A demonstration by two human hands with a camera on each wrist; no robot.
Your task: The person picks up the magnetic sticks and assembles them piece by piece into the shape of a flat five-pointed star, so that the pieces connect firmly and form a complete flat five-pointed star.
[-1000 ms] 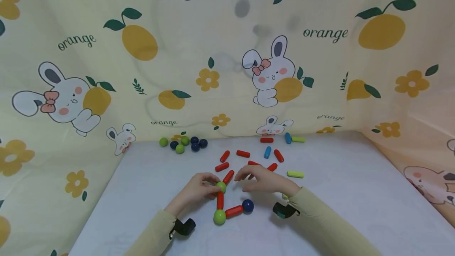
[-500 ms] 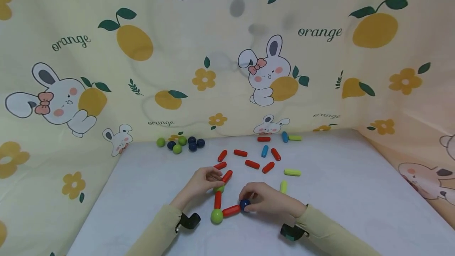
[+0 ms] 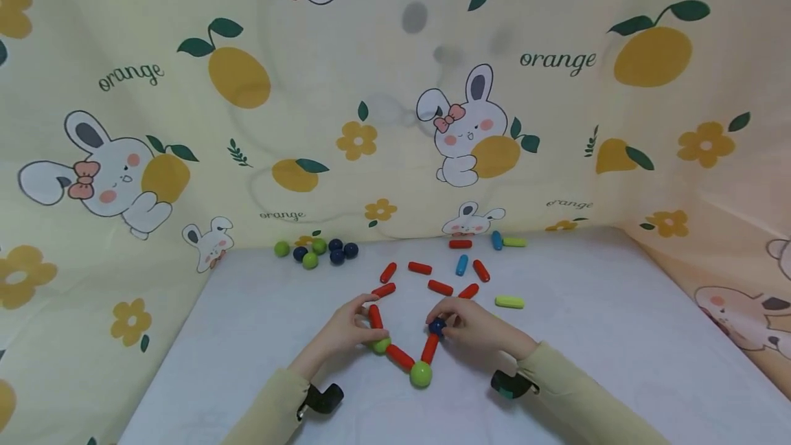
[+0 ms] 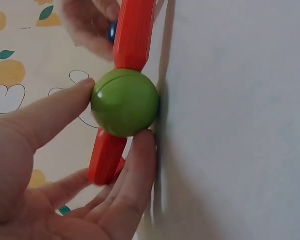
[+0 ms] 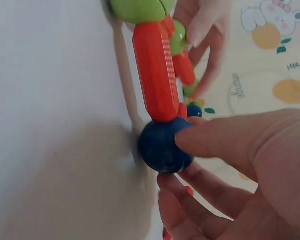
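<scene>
In the head view a chain of red rods and balls forms a V on the table. My left hand (image 3: 348, 330) pinches the green ball (image 4: 125, 102) at its left end between thumb and fingers. A red rod (image 3: 375, 316) sticks up from that ball, and another red rod (image 3: 400, 358) leads down to a second green ball (image 3: 421, 374). From there a third red rod (image 5: 155, 72) runs up to a dark blue ball (image 5: 165, 145). My right hand (image 3: 478, 328) pinches this blue ball between thumb and fingertips.
Several loose red rods (image 3: 420, 268) lie beyond the hands, with blue rods (image 3: 461, 265) and yellow-green rods (image 3: 509, 302) to the right. Green balls (image 3: 310, 260) and dark blue balls (image 3: 336, 257) are grouped at the back left. A printed cloth (image 3: 395, 156) hangs behind the white table.
My right hand has come down onto the blue ball and taken hold of it. The chain has turned: its lower green ball shifted right, and the blue ball moved up, away from me.
</scene>
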